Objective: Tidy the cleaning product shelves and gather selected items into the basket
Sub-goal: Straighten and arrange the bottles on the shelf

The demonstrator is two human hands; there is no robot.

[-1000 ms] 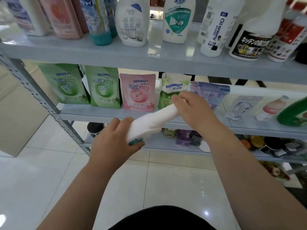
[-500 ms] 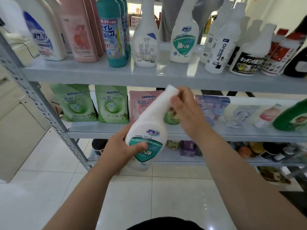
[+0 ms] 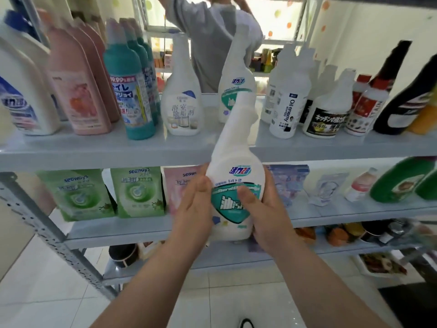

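Observation:
I hold a white spray-type bottle with a teal label (image 3: pixel 233 166) upright in front of the shelves, its neck reaching up past the upper shelf edge. My left hand (image 3: pixel 192 208) grips its left side and my right hand (image 3: pixel 263 214) wraps its right side, thumb across the label. An identical white and teal bottle (image 3: pixel 233 91) stands on the upper shelf (image 3: pixel 94 147) right behind it. No basket shows in this view.
The upper shelf also carries pink bottles (image 3: pixel 78 91), a teal bottle (image 3: pixel 128 91), white cleaner bottles (image 3: pixel 182 100) and dark bottles at the right. Green and pink refill pouches (image 3: pixel 137 192) stand on the middle shelf. Behind the rack stands a person in grey (image 3: pixel 212 43).
The bottle went from lying tilted low to standing upright and higher. My right hand slid from its neck down to its body, and my view lifted toward the upper shelf.

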